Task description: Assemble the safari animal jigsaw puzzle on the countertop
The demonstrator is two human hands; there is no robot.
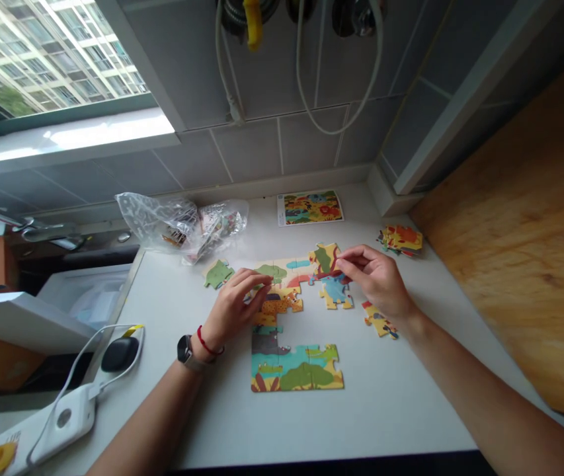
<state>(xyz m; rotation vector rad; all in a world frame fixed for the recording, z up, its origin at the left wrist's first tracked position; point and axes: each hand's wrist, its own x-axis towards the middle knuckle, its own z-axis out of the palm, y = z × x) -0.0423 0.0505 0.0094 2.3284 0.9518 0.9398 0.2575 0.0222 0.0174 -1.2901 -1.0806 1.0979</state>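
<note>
The jigsaw puzzle (306,377) lay part-joined on the desk (385,403) in the head view, in front of the person. The right hand (379,276) had its thumb and index finger pinched on the edge of a green-and-yellow piece (324,256) at the puzzle's upper right. The left hand (235,304) bent over the puzzle's left side, its fingers nearly together; whether they gripped anything could not be told. Behind it, a clear plastic bag (217,221) held printed pieces, too crumpled over to make out.
</note>
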